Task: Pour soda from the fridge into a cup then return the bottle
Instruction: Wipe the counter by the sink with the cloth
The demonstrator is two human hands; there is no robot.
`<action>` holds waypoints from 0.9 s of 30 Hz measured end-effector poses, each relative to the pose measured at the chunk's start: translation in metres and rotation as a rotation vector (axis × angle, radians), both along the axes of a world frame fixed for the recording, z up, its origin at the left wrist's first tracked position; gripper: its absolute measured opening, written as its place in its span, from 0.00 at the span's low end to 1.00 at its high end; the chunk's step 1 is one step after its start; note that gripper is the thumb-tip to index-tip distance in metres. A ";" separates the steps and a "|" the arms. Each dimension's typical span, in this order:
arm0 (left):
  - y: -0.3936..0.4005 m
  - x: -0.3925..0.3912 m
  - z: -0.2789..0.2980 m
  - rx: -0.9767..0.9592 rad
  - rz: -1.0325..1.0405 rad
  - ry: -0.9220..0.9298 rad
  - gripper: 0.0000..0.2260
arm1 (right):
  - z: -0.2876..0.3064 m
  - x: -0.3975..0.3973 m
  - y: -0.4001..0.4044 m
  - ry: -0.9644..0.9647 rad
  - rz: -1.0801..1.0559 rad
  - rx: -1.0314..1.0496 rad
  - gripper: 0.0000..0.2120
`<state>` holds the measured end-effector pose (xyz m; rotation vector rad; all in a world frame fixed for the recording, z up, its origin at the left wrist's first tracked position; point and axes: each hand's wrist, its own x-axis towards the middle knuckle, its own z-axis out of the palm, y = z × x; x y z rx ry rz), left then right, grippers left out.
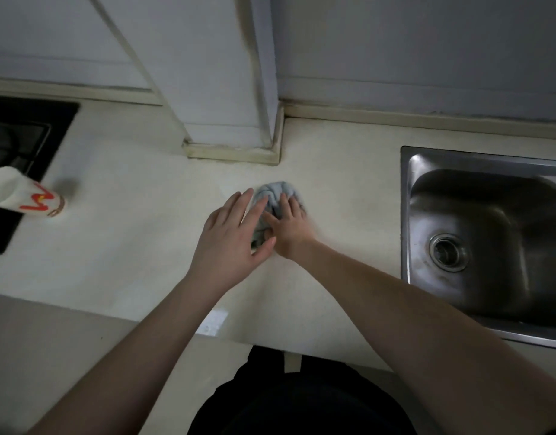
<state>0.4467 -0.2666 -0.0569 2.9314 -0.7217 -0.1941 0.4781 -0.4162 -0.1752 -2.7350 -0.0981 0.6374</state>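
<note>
We see both hands on a crumpled grey-blue cloth [276, 199] in the middle of the counter [129, 246]: the right hand [289, 227] presses it with fingers spread flat, and the left hand [229, 237] lies beside it, fingers straight and touching its edge, neither pinching anything. The paper cup [29, 196] stands well apart at far left beside the hob [22, 139]. No bottle is in view, so we judge this a wiping step; we cannot tell whether pouring is done.

Both forearms are left bare to the frame's near edge; no sleeves, watch or rings are seen. The left hand [229, 243] and right hand [291, 227] are ungloved. Dark, plain clothing [301, 400] is worn on the torso.
</note>
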 end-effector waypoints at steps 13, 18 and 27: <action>0.071 -0.051 -0.028 0.058 -0.034 0.118 0.31 | -0.024 -0.101 0.074 -0.146 0.365 0.123 0.33; 0.060 -0.043 -0.030 0.041 -0.044 0.153 0.33 | -0.027 -0.149 0.043 -0.353 0.365 0.138 0.27; -0.036 -0.033 -0.034 0.033 -0.305 0.181 0.33 | -0.034 -0.227 -0.038 -0.350 0.135 0.122 0.31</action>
